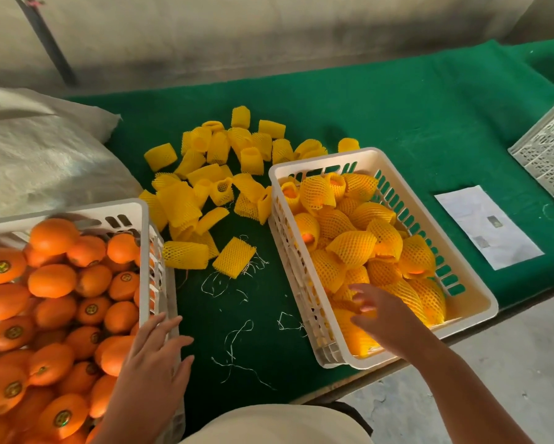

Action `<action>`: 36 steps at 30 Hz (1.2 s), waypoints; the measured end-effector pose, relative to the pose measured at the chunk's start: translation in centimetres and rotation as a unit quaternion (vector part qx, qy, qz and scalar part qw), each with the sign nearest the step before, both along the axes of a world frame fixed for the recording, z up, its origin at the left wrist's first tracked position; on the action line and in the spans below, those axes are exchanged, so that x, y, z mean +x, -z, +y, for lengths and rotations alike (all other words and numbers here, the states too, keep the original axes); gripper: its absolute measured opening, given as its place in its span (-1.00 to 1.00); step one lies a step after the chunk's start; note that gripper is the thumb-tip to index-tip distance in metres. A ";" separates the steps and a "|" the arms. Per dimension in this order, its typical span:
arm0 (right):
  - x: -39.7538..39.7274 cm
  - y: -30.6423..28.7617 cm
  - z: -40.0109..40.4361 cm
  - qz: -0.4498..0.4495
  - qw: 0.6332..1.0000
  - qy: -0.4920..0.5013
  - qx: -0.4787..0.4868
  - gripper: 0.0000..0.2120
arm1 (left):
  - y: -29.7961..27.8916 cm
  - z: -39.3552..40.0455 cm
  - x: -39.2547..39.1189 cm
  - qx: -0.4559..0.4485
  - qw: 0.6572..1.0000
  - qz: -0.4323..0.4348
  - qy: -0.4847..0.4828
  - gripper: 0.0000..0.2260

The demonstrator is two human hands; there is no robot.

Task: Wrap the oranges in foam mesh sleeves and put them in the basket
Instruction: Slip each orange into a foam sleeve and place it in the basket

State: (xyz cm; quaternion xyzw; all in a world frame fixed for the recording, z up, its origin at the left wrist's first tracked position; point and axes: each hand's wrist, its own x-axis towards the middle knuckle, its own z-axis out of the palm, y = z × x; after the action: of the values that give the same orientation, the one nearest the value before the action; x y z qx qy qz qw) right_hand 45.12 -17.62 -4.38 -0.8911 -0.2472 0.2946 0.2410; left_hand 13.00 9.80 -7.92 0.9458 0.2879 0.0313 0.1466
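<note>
- While my right hand [385, 318] hangs with its grip apart over the near end of the basket [480, 310] of wrapped oranges [352, 248], my left hand [155, 357] lies flat, fingers straight, on the rim of the crate [141, 208].
- Bare oranges [53, 280] sit just left of that hand, long axes mixed.
- Empty sleeves [234, 256] lie ahead on the green bench [413, 107], between both containers.
- A concrete wall [269, 27] rises behind.

- green felt-like cloth [397, 123] covering the whole tabletop
- big white woven sack [38, 155] slumped at the left
- white printed paper sheet [488, 226] lying flat on the right
- white perforated plastic crate [551, 149], cut off by the right edge
- loose white thread scraps [234, 347] scattered on the cloth
- dark pole [45, 40] leaning top left
</note>
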 end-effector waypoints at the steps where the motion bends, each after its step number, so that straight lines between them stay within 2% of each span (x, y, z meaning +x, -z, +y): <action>1: -0.5 -0.1 0.6 -0.021 0.999 0.026 0.033 -0.54 | 0.0 -0.1 -0.1 0.004 1.000 -0.007 -0.002 -0.80; 4: -2.8 -0.4 3.3 -0.033 0.991 0.067 0.108 -0.70 | -0.5 -0.7 -0.2 -0.023 0.999 -0.017 -0.034 -0.63; 7: -5.6 0.4 5.9 -0.018 0.989 0.056 0.134 -0.60 | -1.5 -0.4 -0.5 -0.027 0.995 -0.062 -0.075 -0.52; 11: -6.9 1.8 7.5 -0.079 0.988 0.055 0.120 -0.43 | -2.2 2.7 -1.9 -0.056 0.976 -0.092 -0.189 -0.53; 13: -7.1 2.2 7.7 -0.088 0.987 0.061 0.122 -0.39 | -1.6 4.6 -3.6 -0.060 0.970 -0.060 -0.229 -0.56; 17: -7.4 2.5 7.6 -0.095 0.988 0.050 0.113 -0.35 | 0.5 7.3 -7.8 -0.119 0.961 0.082 -0.234 -0.62; 19: -7.4 2.4 7.6 -0.100 0.988 0.041 0.107 -0.36 | 1.2 7.7 -9.9 -0.134 0.953 0.180 -0.206 -0.60; 21: -7.5 2.3 7.7 -0.110 0.988 0.033 0.100 -0.34 | 1.7 7.6 -11.4 -0.095 0.952 0.251 -0.151 -0.61; 23: -7.7 2.2 7.9 -0.119 0.988 0.032 0.090 -0.31 | 2.2 7.1 -12.2 -0.068 0.956 0.253 -0.129 -0.65; 26: -7.9 1.9 8.0 -0.120 0.989 0.042 0.081 -0.30 | 2.6 6.7 -12.7 -0.040 0.946 0.283 -0.152 -0.51; 30: -8.0 1.6 8.1 -0.119 0.989 0.036 0.075 -0.30 | 3.2 7.3 -13.2 -0.022 0.935 0.317 -0.159 -0.43; 34: -8.1 1.6 8.2 -0.118 0.990 0.032 0.077 -0.28 | 3.4 8.0 -12.8 -0.033 0.938 0.295 -0.176 -0.35; 36: -8.1 1.6 8.1 -0.116 0.990 0.037 0.076 -0.27 | 3.0 8.0 -12.5 -0.048 0.944 0.258 -0.199 -0.32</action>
State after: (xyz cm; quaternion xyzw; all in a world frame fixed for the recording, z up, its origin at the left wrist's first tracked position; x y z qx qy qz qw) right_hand 37.05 -9.50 -6.02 -0.9068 -0.2619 0.1603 0.2889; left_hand 0.50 17.81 -10.89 0.8369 0.4992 -0.1993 0.1034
